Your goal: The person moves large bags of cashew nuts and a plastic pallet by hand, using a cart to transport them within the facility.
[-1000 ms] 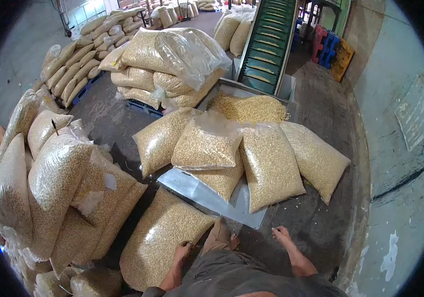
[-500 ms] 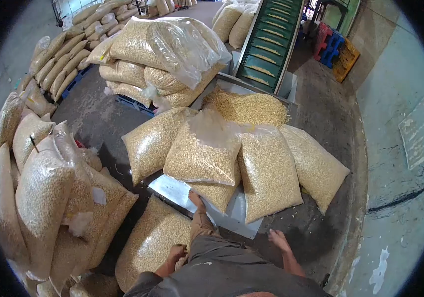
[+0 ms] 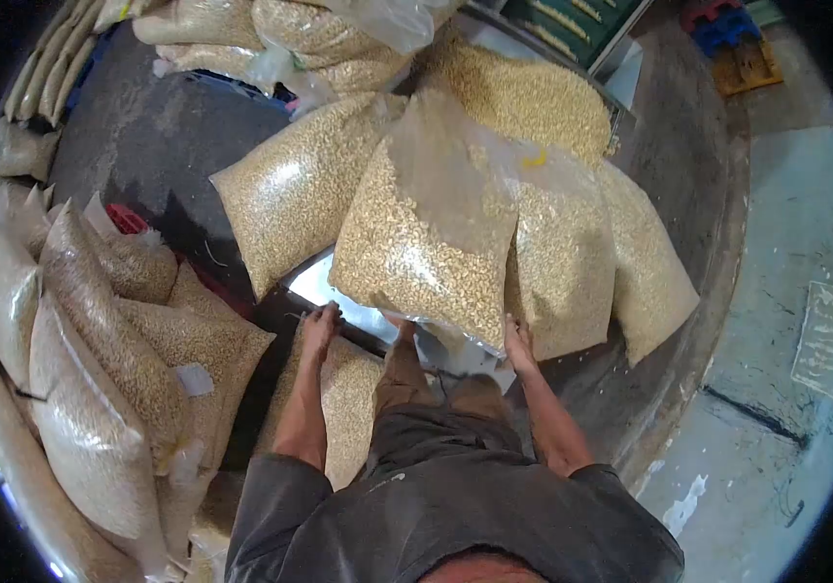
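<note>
A clear plastic bag of pale pieces (image 3: 426, 262) lies in front of me, its upper part slack and see-through. My right hand (image 3: 518, 342) is at the bag's lower right corner, fingers close to the plastic; whether it grips cannot be made out. Left of the bag's lower edge is my left hand (image 3: 322, 321), apart from the bag, its fingers partly bent with nothing visible in them. Full bags flank the middle one: a left bag (image 3: 290, 189), a right bag (image 3: 562, 253) and a far right bag (image 3: 651, 262).
Loose pale pieces (image 3: 523, 97) are heaped behind the bags, below a green conveyor (image 3: 557, 24). Upright filled bags (image 3: 86, 418) crowd the left side. Another bag (image 3: 348, 408) lies by my legs. Stacked bags (image 3: 212, 29) stand at the back; a wall (image 3: 785, 214) is on the right.
The view has tilted down and closer. Both hands have moved forward, the right one to the middle bag's corner. That bag's lower edge now looks raised off those beneath.
</note>
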`<action>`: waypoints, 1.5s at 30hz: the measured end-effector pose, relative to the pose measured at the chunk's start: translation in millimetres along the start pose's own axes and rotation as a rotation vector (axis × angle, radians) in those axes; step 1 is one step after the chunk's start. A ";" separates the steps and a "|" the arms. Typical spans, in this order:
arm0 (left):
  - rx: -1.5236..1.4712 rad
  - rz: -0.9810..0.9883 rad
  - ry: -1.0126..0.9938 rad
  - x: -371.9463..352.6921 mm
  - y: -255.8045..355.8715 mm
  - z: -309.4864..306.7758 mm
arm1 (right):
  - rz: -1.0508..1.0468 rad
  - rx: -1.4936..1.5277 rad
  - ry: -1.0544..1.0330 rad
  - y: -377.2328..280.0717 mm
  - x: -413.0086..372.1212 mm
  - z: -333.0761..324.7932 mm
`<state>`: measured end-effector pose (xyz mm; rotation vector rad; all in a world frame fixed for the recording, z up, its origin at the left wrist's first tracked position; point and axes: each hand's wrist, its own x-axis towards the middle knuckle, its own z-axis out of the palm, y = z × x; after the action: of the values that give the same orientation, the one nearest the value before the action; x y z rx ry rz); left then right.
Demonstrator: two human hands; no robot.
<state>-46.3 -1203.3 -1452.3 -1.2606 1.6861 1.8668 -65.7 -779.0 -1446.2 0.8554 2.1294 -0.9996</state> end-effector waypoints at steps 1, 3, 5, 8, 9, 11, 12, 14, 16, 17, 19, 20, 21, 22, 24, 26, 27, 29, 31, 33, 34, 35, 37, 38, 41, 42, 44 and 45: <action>0.022 -0.031 -0.003 17.6 5.4 -4.0 | 0.066 -0.089 0.041 -3.7 0.7 6.8; 0.026 -0.075 -0.009 59.9 2.8 -11.3 | 0.113 -0.111 0.043 12.4 26.5 26.5; 0.086 -0.058 0.023 101.5 -6.2 -14.9 | 0.276 -0.141 0.081 -12.9 22.8 29.5; 0.132 -0.041 0.058 138.2 -0.5 -8.8 | 0.339 -0.171 0.135 -1.6 57.1 56.3; 0.160 -0.032 0.059 152.7 -5.0 -9.0 | 0.352 -0.126 0.163 5.3 68.6 65.1; 0.143 -0.070 0.076 192.4 -18.9 -7.3 | 0.301 -0.065 0.164 19.6 91.7 73.3; 0.218 -0.050 0.063 204.6 -21.2 -5.4 | 0.232 -0.001 0.180 29.6 97.7 74.4; 0.303 -0.043 0.066 248.4 -37.5 -5.7 | 0.169 0.033 0.244 41.4 106.6 83.1; 0.217 -0.100 0.020 281.1 -49.4 12.1 | 0.107 0.067 0.333 49.2 112.1 86.1; 0.111 -0.128 -0.047 297.7 -60.5 19.4 | 0.068 0.115 0.284 51.7 115.3 84.8; -0.121 -0.120 -0.160 313.7 -66.4 20.2 | 0.035 0.154 0.249 72.9 122.1 90.0; -0.326 -0.159 -0.316 326.2 -69.7 15.3 | -0.006 0.258 0.268 99.3 127.2 101.4; -0.335 -0.149 -0.378 337.1 -74.7 12.4 | -0.056 0.365 0.293 115.5 135.1 108.6; -0.266 -0.085 -0.426 340.7 -76.8 11.8 | -0.088 0.312 0.206 107.8 131.8 101.4; -0.159 -0.051 -0.479 345.8 -82.1 11.8 | -0.093 0.389 0.145 108.6 132.7 100.8; -0.099 -0.113 -0.452 337.9 -80.2 18.5 | -0.115 0.468 0.066 109.1 135.8 90.8; -0.066 -0.134 -0.433 330.0 -73.1 19.6 | 0.028 0.361 -0.015 107.4 137.4 82.8; -0.012 -0.128 -0.421 318.8 -71.0 3.8 | 0.152 0.283 -0.090 99.8 144.1 70.9; -0.105 -0.077 -0.432 321.7 -81.4 -10.1 | 0.281 0.424 -0.255 101.9 159.4 60.4; -0.013 -0.166 -0.298 298.8 -50.0 13.7 | 0.248 0.475 -0.365 108.6 175.6 47.9; 0.054 -0.288 -0.146 265.3 -13.7 48.6 | 0.318 0.567 -0.369 115.5 189.7 42.5; 0.105 -0.237 -0.179 243.1 5.6 69.5 | 0.391 0.655 -0.377 122.3 202.3 35.7; 0.346 -0.209 -0.042 231.7 9.2 74.1 | 0.361 0.638 -0.458 140.1 224.0 13.5; 1.017 0.223 -0.127 239.5 -18.6 51.8 | 0.341 0.598 -0.506 150.5 235.4 3.4; 1.005 -0.183 0.017 155.0 84.1 159.3 | 0.305 0.613 -0.489 188.3 266.0 2.6; 1.046 -0.094 0.015 146.9 85.2 169.1 | 0.311 0.631 -0.501 183.9 268.9 0.1; 1.000 -0.060 0.011 140.3 81.5 177.9 | 0.394 0.734 -0.627 175.5 273.9 -12.8; 1.001 -0.078 0.014 140.2 72.7 179.2 | 0.408 0.727 -0.635 174.6 275.4 -15.0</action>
<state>-246.9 -1100.1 -1530.8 -0.8588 2.0908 0.7190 -99.7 -600.4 -1717.3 1.0560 0.9997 -1.5770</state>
